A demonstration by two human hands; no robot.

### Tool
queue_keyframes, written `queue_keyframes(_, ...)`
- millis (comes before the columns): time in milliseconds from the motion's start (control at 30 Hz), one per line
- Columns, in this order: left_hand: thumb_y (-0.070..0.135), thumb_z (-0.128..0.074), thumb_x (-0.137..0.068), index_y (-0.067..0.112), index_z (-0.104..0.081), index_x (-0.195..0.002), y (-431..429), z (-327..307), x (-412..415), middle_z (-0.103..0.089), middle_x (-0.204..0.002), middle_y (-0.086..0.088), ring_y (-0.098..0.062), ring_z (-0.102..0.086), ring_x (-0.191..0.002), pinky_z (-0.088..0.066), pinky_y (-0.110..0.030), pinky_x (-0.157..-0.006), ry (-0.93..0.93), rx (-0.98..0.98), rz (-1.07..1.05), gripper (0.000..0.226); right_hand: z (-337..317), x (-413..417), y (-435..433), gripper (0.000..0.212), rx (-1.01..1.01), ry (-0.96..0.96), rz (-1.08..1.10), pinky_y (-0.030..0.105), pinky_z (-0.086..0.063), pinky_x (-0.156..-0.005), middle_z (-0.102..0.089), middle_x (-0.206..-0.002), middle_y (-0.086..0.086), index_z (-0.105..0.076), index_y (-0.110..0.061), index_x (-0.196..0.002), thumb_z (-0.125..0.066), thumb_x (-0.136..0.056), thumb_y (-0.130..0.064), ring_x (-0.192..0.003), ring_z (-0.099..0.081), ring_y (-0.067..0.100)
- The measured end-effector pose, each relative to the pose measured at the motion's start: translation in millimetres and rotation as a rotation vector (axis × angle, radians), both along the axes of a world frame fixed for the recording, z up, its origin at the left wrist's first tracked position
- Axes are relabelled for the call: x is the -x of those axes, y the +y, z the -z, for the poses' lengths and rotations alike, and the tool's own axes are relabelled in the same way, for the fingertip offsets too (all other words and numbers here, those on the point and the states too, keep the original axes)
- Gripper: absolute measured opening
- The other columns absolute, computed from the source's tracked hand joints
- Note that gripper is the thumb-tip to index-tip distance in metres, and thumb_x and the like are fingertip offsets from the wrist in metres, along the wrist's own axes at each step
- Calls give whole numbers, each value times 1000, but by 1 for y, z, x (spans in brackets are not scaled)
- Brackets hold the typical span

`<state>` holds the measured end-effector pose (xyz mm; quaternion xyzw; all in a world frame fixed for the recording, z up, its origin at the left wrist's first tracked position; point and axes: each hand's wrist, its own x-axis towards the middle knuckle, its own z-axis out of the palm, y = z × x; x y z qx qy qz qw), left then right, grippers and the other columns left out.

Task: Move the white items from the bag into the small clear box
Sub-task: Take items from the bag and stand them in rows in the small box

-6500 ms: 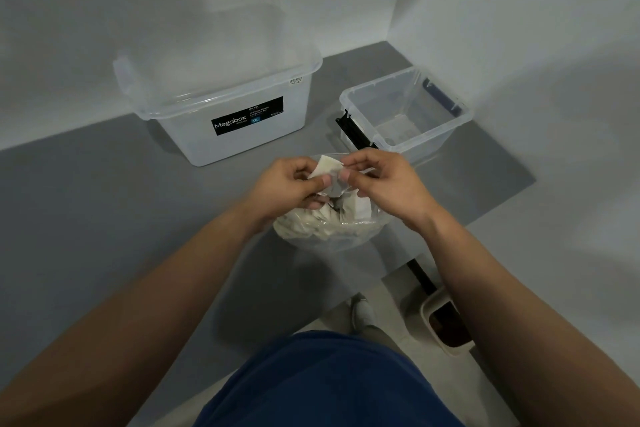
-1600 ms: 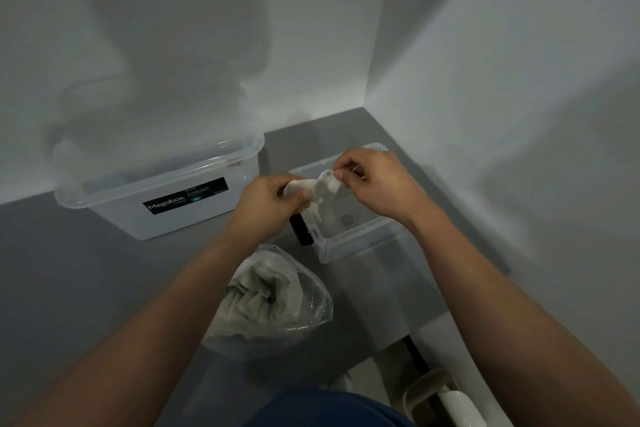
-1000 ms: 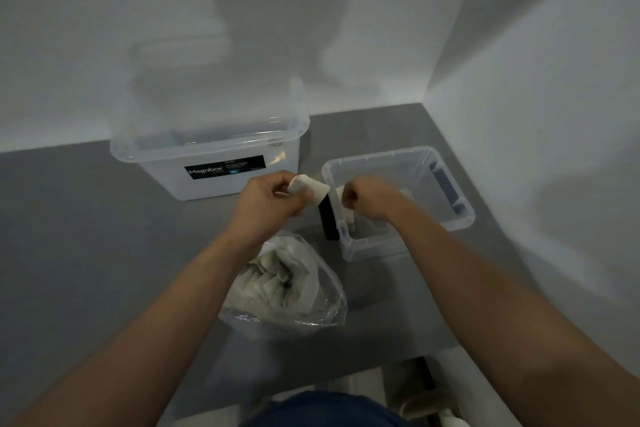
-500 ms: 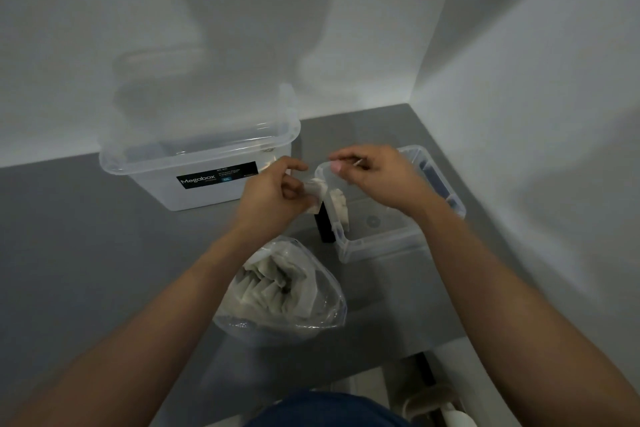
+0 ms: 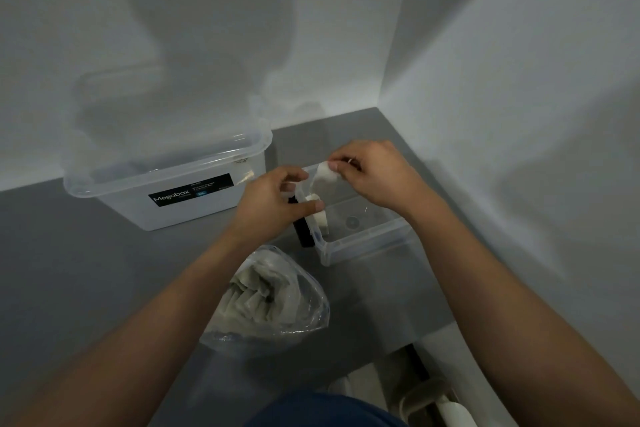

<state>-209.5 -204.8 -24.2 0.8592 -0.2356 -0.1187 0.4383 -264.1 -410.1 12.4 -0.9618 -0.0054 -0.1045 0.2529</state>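
Many white items (image 5: pixel 258 298) still packed in the clear bag (image 5: pixel 277 305) nearest the camera on the grey table (image 5: pixel 86 271). Beyond, left hand (image 5: pixel 273 205) pinched shut on one white piece (image 5: pixel 311 198) at the small clear box (image 5: pixel 360 236) rim, another already inside by the near wall. Right hand (image 5: pixel 374 174), half a second ago empty-looking, now lifting a second white piece (image 5: pixel 327 172) over the box: transfer barely begun. Farthest, large Megabox bin (image 5: pixel 180 191) against the wall.
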Motion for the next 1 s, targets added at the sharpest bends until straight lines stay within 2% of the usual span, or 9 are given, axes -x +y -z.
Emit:
queue_keyframes(67,52,-88,-68,28,-59,-135,-2,2,1,-57,-137,10,-9,-55,-124,-47,-29,-103,-40,-135,49,77,3,-4,-6,21,44,-7,12,27,-50,-83,-74,-103,-2,-77,-16,-110,-60,-101,-24,-90,-66,15)
queue_keyframes(167,61,-86,-66,25,-41,-153,-6,5,2,-36,-159,6,-13,-37,-143,-30,-24,-110,-44,-304,154,105,15,-11,-10,22,189,133,-22,38,-54,-88,-74,-109,0,-75,-18,-114,-56,-103,-22,-96,-67,20)
queue_keyframes(233,66,-85,-64,23,-28,-159,-8,10,3,-20,-167,5,-15,-25,-151,-25,-29,-116,-22,-382,205,119,23,-15,-9,24,220,268,-72,35,-53,-88,-74,-111,0,-73,-19,-116,-55,-102,-19,-97,-66,19)
queue_keyframes(300,68,-84,-63,21,-21,-161,-10,15,5,-13,-169,3,-16,-19,-153,-22,-31,-119,-33,-441,219,125,33,-20,-6,23,223,382,-136,27,-48,-86,-73,-113,-1,-73,-18,-117,-58,-100,-18,-98,-64,16)
queue_keyframes(433,68,-84,-62,19,-17,-162,-11,22,5,-10,-170,1,-19,-16,-155,-19,-34,-121,-35,-455,202,130,59,-40,3,20,270,554,-236,27,-46,-84,-74,-107,-2,-75,-18,-112,-64,-96,-21,-90,-62,13)
queue_keyframes(600,72,-81,-62,17,-11,-163,-11,27,5,-3,-171,1,-18,-11,-155,-13,-26,-116,-49,-463,189,134,96,-68,13,15,324,648,-159,37,-55,-88,-73,-94,1,-77,-18,-101,-66,-94,-25,-84,-66,18)
queue_keyframes(667,73,-80,-63,17,-11,-163,-10,28,5,-2,-171,1,-17,-11,-156,-13,-28,-119,-52,-467,191,134,106,-74,14,15,370,669,-106,42,-57,-90,-71,-90,2,-76,-17,-98,-67,-93,-27,-82,-67,21)
queue_keyframes(867,73,-78,-66,15,-12,-162,-10,26,2,-3,-171,0,-16,-11,-155,-15,-30,-122,-65,-486,209,131,123,-79,9,20,342,674,-42,43,-56,-92,-72,-93,2,-76,-18,-99,-68,-92,-34,-83,-67,21)
queue_keyframes(1000,74,-72,-73,19,-19,-161,-4,20,5,-11,-170,0,-17,-18,-154,-20,-32,-120,-94,-433,188,117,108,-67,5,29,280,593,-23,38,-53,-92,-72,-107,4,-73,-20,-112,-73,-90,-39,-98,-66,23)
